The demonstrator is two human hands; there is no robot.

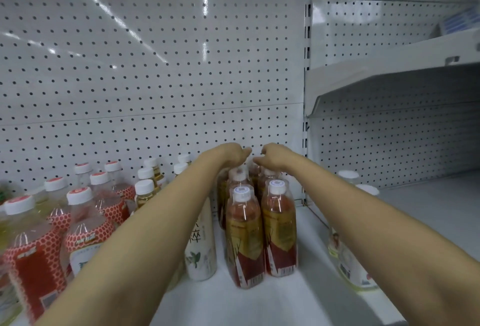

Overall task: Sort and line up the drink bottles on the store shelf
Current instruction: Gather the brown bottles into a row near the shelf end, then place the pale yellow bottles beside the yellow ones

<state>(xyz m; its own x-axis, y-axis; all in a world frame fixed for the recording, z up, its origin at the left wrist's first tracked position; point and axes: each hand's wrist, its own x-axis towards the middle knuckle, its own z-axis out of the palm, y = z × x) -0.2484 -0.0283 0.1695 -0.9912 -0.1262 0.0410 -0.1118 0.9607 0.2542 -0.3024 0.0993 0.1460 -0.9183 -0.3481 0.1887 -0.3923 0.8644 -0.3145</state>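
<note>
Just under my two hands stand the red tea bottles (259, 232), upright on the shelf (259, 305), in two rows running away from me. My left hand (230, 155) reaches over the back of the left row, my right hand (272, 156) over the right row. Fingers curl down at the back caps; I cannot tell if they grip. I count about six bottles, the back ones hidden.

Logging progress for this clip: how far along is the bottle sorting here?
Partly done. The red-dotted bottles already stand grouped at left. In hand: the left hand and right hand reach over the back of the two-column amber-red bottles. Left: the pale bottle behind the left arm and the bottles on the right shelf.
</note>
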